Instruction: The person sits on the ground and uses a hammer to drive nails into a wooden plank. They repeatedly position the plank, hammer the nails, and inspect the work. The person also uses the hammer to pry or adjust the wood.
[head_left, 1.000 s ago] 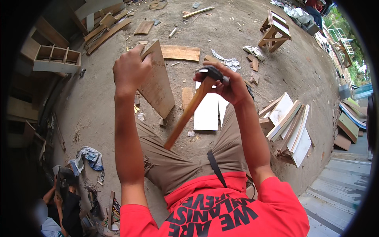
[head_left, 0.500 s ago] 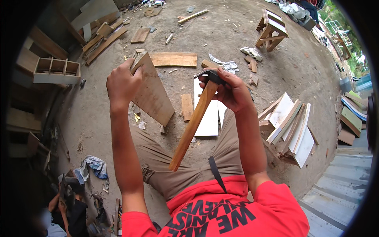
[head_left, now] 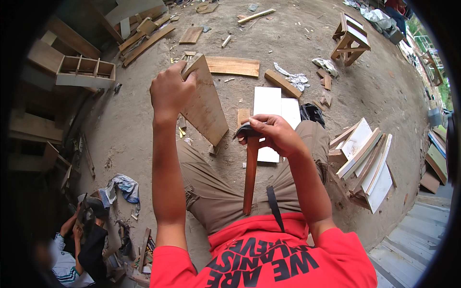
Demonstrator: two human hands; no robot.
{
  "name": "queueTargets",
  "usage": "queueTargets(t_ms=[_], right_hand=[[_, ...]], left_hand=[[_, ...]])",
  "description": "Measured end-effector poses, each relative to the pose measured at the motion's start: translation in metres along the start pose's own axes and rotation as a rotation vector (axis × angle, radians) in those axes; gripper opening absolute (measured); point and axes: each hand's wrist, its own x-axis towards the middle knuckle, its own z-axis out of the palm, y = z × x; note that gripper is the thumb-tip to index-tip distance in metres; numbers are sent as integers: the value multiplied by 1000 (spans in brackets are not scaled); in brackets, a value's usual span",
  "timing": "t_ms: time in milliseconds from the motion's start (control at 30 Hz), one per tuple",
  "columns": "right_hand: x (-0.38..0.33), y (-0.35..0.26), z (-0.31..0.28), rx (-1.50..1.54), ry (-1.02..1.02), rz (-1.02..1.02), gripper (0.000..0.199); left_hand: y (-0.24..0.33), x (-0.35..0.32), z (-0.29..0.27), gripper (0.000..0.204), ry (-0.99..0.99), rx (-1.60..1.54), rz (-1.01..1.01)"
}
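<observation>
left hand [head_left: 170, 91]: wooden board [head_left: 205, 105] (upright) | right hand [head_left: 271, 134]: hammer [head_left: 249, 158]

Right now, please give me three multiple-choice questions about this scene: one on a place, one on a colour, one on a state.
1. Where is the wooden stool?
A. top right of the yard
B. under the plank
C. on the steps

2. What colour is the person's shirt?
A. blue
B. red
C. white

3. How does the left hand hold the plank?
A. flat on the ground
B. raised on end, gripped at its top
C. not touching it

Answers: 1 A, it stands far off at upper right. 2 B, red cloth fills the lower edge. 3 B, the fingers wrap the top corner while the right hand grips the hammer.
</observation>
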Motion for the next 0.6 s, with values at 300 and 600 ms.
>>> queueTargets(t_ms=[300, 600], right_hand=[[-6, 49, 2, 245, 23, 50, 39], [-23, 183, 17, 320, 235, 175, 33]], left_hand=[[3, 2, 0, 41, -16, -18, -9], [-5, 5, 13, 54, 77, -35, 53]])
